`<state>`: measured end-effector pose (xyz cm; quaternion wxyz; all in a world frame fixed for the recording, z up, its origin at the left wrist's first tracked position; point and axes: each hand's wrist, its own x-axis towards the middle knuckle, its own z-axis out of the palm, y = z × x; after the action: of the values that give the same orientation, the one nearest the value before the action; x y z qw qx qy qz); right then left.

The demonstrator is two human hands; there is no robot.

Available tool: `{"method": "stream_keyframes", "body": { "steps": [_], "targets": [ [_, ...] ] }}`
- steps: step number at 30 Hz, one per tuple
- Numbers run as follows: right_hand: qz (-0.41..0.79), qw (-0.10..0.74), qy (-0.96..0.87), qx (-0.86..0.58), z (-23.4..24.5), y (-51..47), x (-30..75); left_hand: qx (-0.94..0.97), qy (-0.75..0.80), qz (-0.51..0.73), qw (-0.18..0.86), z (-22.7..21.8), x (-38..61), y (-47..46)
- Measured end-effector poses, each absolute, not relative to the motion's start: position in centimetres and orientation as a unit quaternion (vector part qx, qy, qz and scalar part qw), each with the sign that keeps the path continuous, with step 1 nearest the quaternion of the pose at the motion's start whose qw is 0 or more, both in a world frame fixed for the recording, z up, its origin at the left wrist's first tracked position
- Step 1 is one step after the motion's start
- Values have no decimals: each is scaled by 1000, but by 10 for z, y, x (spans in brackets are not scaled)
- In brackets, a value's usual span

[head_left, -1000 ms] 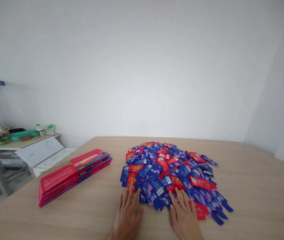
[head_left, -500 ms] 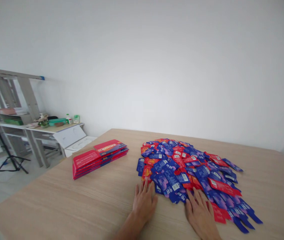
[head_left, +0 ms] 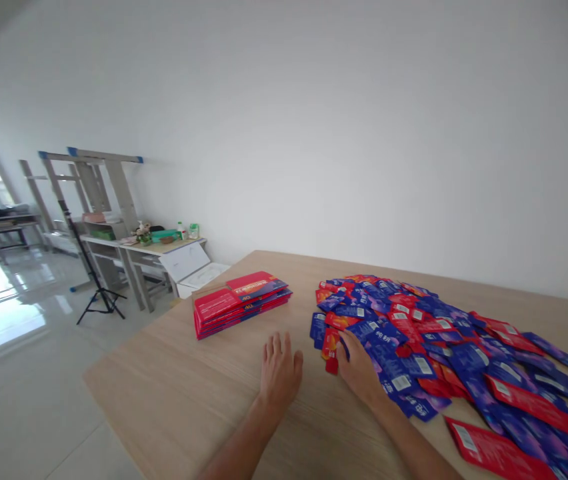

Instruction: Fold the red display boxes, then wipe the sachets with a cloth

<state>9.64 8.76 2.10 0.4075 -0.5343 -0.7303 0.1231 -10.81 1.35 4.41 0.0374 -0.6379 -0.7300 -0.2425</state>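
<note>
A broad pile of red and blue printed packets (head_left: 389, 357) spreads over the right part of the wooden table (head_left: 184, 373). At the left edge of that pile is my right hand (head_left: 359, 370), its fingers curved and parted above a red and orange packet (head_left: 331, 343); no packet is visibly gripped. My left hand (head_left: 281, 372) rests on or just over the tabletop between the pile and a stack of flat red and blue cartons (head_left: 244, 303). Its fingers stretch forward, holding nothing. The cartons lie beyond my left hand, untouched.
A white wall (head_left: 364, 153) stands behind the table. To the left on the floor are a black tripod (head_left: 103, 293), an open white box (head_left: 197, 267) and a side table (head_left: 157, 248) with bottles and flowers. The table's left edge slants toward me.
The view has turned left. My right hand has moved from the pile's near edge to its left edge. My left hand has come away from the packets, toward the cartons.
</note>
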Motion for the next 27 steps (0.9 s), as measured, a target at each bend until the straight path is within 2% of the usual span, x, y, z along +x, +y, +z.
{"method": "stream_keyframes", "body": {
  "steps": [7, 13, 22, 27],
  "targets": [
    [221, 391, -721, -527, 13, 142, 15, -563, -782, -256, 82, 51, -174, 22],
    [290, 411, -683, -530, -2, 189, -32, -479, -829, -272, 96, 56, -220, 32],
    [355, 419, -637, -541, -4, 252, -81, -357, -880, -290, 118, 52, -287, 61],
    [371, 429, -623, -538, -2, 280, -102, -302, -899, -303, 96, 48, -312, 80]
  ]
}}
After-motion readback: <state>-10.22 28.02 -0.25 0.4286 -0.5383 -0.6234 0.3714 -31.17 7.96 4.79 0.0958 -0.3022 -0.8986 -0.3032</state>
